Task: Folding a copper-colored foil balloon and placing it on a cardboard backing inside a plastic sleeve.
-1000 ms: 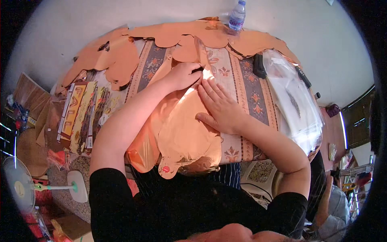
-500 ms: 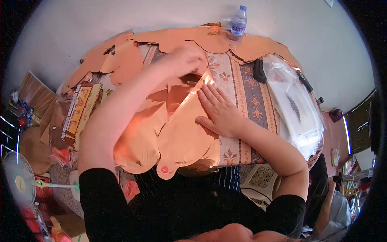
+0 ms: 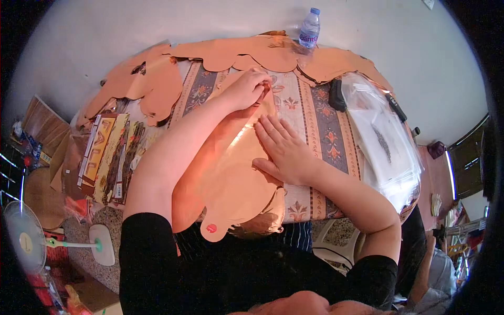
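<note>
A flat, limp, copper-coloured foil balloon (image 3: 231, 173) lies folded lengthwise in front of me, its scalloped near end hanging over the table's edge. Its round tab (image 3: 211, 229) carries a small red mark. At the narrow far end, my left hand (image 3: 251, 88) is closed, fingers pinching the foil. My right hand (image 3: 286, 149) lies flat along the balloon's right side, fingers stretched and thumb apart, partly on the foil and partly on the patterned cloth. My left forearm covers part of the balloon's left side.
More flat copper foil pieces (image 3: 252, 50) line the table's far edge, near a water bottle (image 3: 310, 29). Stacked printed cards (image 3: 100, 152) lie at left. Clear plastic bags (image 3: 380, 142) and a black object (image 3: 337, 94) lie at right. A fan (image 3: 26, 239) stands lower left.
My left hand has shifted slightly, from a blur to a clear pinch at the far end. The foil's left part now lies closer in, more folded together. My right hand stays nearly in place.
</note>
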Demonstrator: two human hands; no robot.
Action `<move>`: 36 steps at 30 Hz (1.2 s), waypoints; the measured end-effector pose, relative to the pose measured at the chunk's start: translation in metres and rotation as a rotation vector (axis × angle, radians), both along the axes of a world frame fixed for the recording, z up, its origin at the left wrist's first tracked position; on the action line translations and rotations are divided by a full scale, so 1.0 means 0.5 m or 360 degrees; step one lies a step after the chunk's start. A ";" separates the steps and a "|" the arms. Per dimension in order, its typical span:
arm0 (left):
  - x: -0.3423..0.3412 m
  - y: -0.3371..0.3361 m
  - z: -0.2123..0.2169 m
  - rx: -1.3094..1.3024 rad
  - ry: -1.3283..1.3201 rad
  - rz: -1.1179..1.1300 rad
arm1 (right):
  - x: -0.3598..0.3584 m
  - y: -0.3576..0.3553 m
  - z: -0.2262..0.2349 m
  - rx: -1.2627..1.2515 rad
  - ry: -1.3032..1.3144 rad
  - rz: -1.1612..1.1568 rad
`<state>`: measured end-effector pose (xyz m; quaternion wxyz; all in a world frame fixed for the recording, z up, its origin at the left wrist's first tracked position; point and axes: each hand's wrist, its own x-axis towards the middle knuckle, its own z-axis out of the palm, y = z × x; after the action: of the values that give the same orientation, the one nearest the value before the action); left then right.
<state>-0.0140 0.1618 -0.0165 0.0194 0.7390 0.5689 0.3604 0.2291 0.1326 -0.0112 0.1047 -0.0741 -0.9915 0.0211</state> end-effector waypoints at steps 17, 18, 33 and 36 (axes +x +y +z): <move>0.011 -0.011 0.004 -0.0050 -0.0002 0.0059 | 0.022 0.018 0.050 -0.0328 -0.0274 0.0246; 0.014 -0.015 0.004 -0.0025 0.0044 0.0055 | 0.026 0.017 0.048 -0.0306 -0.0283 0.0266; 0.020 -0.019 -0.003 0.0095 0.0077 0.0058 | -0.022 0.023 0.021 -0.0302 0.0026 -0.0063; 0.023 -0.017 -0.001 0.0096 0.0066 0.0063 | -0.020 0.017 0.012 -0.0090 0.0015 -0.0055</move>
<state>-0.0028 0.1531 -0.0168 -0.0217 0.7351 0.5726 0.3623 0.2190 0.1412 -0.0053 0.1077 -0.0941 -0.9886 0.0475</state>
